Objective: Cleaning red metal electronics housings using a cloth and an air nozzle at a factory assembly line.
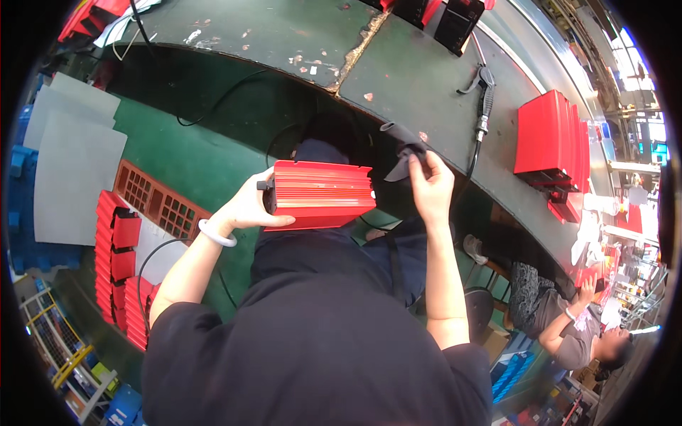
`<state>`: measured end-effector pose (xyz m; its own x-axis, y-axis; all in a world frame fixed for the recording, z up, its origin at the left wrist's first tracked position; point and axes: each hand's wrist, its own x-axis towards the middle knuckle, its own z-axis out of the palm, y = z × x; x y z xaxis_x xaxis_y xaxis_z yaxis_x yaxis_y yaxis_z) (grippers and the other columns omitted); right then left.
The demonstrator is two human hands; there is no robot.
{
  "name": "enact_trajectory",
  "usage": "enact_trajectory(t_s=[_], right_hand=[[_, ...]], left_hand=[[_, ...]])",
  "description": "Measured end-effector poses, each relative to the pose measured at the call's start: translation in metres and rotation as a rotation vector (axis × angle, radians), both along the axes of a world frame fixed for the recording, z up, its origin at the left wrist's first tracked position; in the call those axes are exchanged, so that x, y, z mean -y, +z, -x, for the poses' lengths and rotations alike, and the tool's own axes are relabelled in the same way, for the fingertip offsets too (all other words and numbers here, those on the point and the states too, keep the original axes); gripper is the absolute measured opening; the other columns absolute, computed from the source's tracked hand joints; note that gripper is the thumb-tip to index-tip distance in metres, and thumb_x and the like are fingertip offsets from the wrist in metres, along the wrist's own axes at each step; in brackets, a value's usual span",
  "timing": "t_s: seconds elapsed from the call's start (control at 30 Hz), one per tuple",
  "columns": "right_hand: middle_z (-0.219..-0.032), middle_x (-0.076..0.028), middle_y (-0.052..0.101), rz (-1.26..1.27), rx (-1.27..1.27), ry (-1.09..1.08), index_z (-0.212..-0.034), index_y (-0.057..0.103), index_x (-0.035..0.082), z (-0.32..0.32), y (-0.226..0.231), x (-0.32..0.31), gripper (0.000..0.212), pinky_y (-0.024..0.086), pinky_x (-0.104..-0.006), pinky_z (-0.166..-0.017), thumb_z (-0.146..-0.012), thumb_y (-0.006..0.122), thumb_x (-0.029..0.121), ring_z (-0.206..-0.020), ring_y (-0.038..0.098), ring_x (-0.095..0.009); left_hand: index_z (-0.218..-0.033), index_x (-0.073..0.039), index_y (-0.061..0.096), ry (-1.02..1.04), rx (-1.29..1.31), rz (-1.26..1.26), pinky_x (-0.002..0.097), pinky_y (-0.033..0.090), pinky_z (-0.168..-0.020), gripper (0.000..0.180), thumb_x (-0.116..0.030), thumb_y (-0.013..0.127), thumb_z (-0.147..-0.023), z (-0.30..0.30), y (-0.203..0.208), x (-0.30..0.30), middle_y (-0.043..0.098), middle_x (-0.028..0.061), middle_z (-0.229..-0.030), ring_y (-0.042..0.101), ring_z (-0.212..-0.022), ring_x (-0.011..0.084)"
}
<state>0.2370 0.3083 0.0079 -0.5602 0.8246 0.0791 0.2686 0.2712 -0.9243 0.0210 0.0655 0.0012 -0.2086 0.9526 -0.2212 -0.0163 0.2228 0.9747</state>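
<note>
My left hand (250, 204) is closed around the left end of a red finned metal box (323, 190), thumb along its near lower edge and a small black knob showing by the fingers. The box is held level above my lap, in front of the bench edge. To its right, my right hand (432, 186) pinches a dark grey cloth (405, 148) between thumb and fingers. The bunched cloth hangs beside the bench edge, apart from the box. A white band circles my left wrist.
The worn green workbench (419, 92) spans the far side. On it lie an air blow gun (486, 99) with hose and a row of red boxes (547, 138). More red boxes (114, 259) are stacked left, near a brown crate (160, 202). A co-worker (568, 330) sits at right.
</note>
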Motion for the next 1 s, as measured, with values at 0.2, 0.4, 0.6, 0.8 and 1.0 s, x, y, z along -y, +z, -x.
enact_trajectory(t_s=[0.2,0.4,0.6,0.8,1.0], right_hand=[[-0.076,-0.008,0.059,-0.238,0.176,0.213,-0.078,0.063,0.000,-0.001,-0.002,0.028,0.013,0.044,-0.0294,-0.056,-0.079,0.070,0.010,-0.062,0.058,-0.021],[-0.081,-0.008,0.057,-0.446,0.216,0.244,-0.072,0.060,0.001,0.002,-0.010,0.049,0.017,0.046,-0.0357,-0.067,-0.080,0.067,0.013,-0.075,0.058,-0.026],[-0.070,-0.007,0.050,-0.556,0.118,0.369,-0.063,0.049,0.005,0.025,0.015,0.082,0.022,0.036,-0.0356,-0.063,-0.077,0.066,0.008,-0.067,0.049,-0.025],[-0.073,-0.010,0.053,-0.498,0.085,0.530,-0.071,0.055,0.005,0.066,0.036,0.106,0.019,0.041,-0.0387,-0.062,-0.085,0.062,0.016,-0.065,0.053,-0.028],[-0.068,-0.005,0.038,-0.150,-0.378,0.263,-0.071,0.044,-0.002,0.092,0.072,0.051,0.025,0.034,-0.0266,-0.054,-0.087,0.062,0.005,-0.061,0.038,-0.013]], left_hand=[[-0.131,-0.001,0.045,-0.036,-0.064,-0.052,0.0330,0.043,-0.098,0.081,-0.016,0.085,-0.062,-0.004,0.001,-0.004,0.060,0.0092,-0.118,0.055,-0.108,0.0157],[-0.128,-0.002,0.047,0.014,-0.017,-0.031,0.0332,0.043,-0.097,0.079,-0.018,0.085,-0.061,-0.011,0.001,0.001,0.061,0.0093,-0.115,0.056,-0.107,0.0153],[-0.119,-0.001,0.051,-0.088,-0.205,-0.107,0.0317,0.046,-0.091,0.071,-0.018,0.084,-0.058,-0.021,0.012,-0.011,0.065,0.0105,-0.101,0.060,-0.094,0.0156],[-0.115,-0.001,0.055,-0.027,-0.183,-0.027,0.0304,0.050,-0.081,0.065,-0.021,0.082,-0.060,-0.023,0.010,-0.012,0.066,0.0095,-0.094,0.062,-0.082,0.0165],[-0.119,-0.002,0.053,-0.132,-0.229,-0.087,0.0325,0.046,-0.090,0.069,-0.019,0.082,-0.060,-0.024,0.023,-0.017,0.066,0.0101,-0.102,0.062,-0.095,0.0187]])
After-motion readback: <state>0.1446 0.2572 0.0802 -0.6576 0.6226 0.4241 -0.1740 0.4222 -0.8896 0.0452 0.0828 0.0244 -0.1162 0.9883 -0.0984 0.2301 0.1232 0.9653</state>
